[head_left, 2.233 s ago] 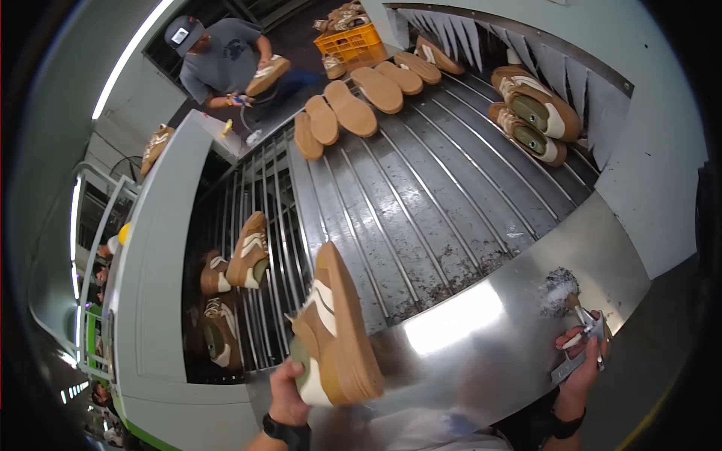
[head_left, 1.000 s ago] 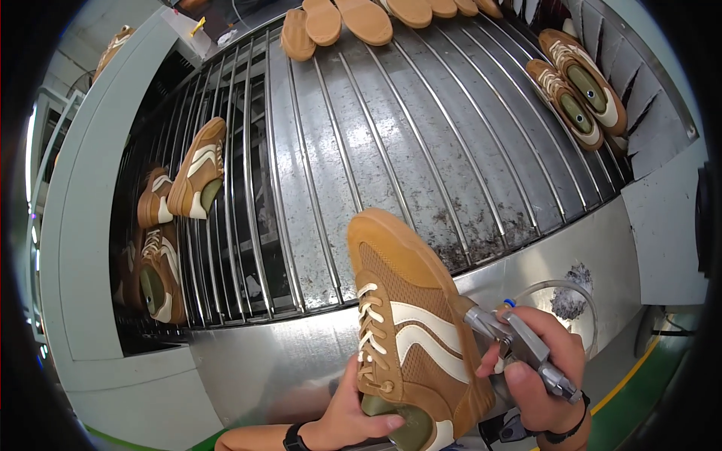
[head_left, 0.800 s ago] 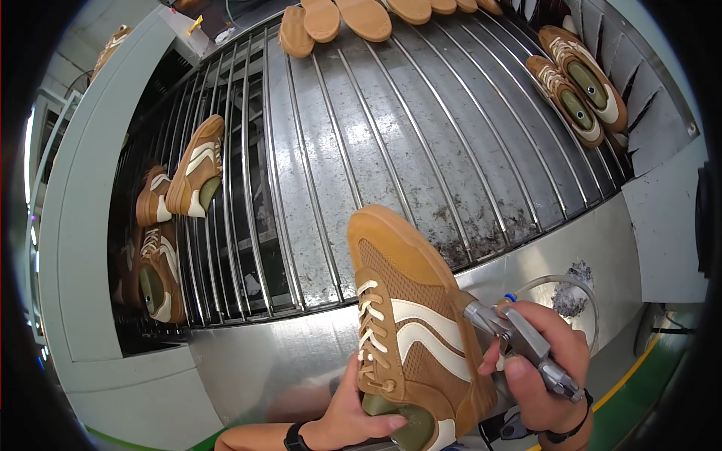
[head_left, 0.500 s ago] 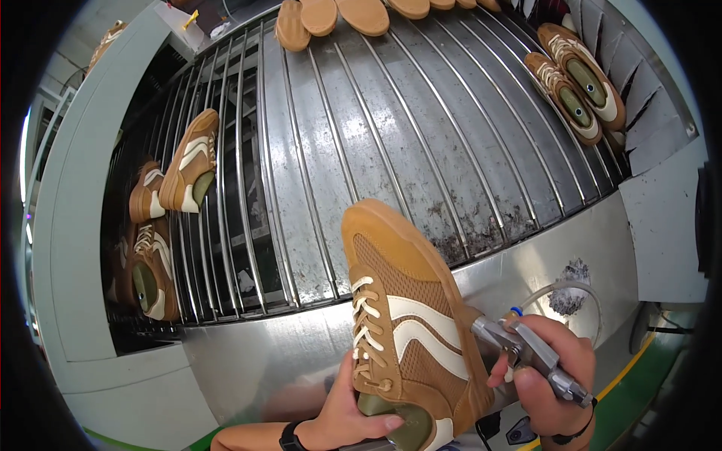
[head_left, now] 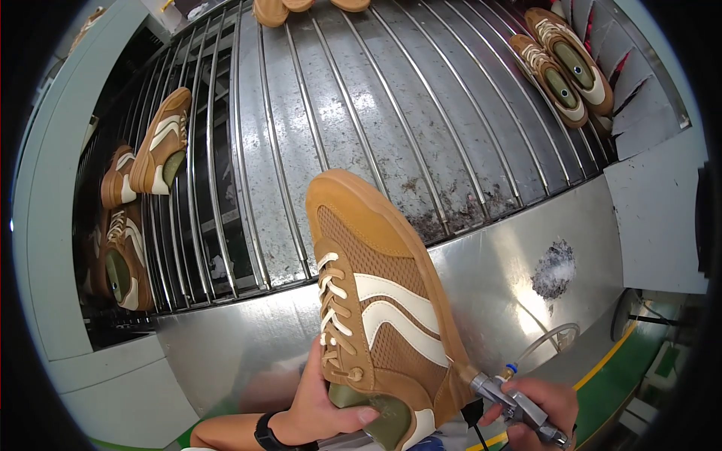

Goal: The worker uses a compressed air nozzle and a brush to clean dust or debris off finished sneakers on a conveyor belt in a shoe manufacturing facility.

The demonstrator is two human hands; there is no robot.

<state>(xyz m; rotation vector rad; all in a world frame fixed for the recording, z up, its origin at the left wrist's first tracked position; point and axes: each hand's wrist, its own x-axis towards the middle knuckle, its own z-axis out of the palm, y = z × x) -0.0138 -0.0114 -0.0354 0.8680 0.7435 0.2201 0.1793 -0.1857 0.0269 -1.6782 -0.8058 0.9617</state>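
A brown sneaker with white wavy stripes, white laces and a tan sole is held up on its side, toe pointing away. My left hand grips it around the heel opening, thumb on the olive-green insole. In my right hand is a silver metal hand gun with a clear hose on a blue fitting. Its short brownish tip touches or nearly touches the sole edge toward the heel, on the striped side. My fingers wrap around the gun; some are hidden behind it.
Metal bars run over a steel conveyor bed. Matching shoes stand at the left and a pair sits by the flaps at the far right. Tan soles lie at the far edge. Nearer me is a steel ledge with a dark residue patch.
The gun's tip has moved down along the sole edge toward the heel. Sneaker and both hands sit further left in view, and the background has shifted up and left.
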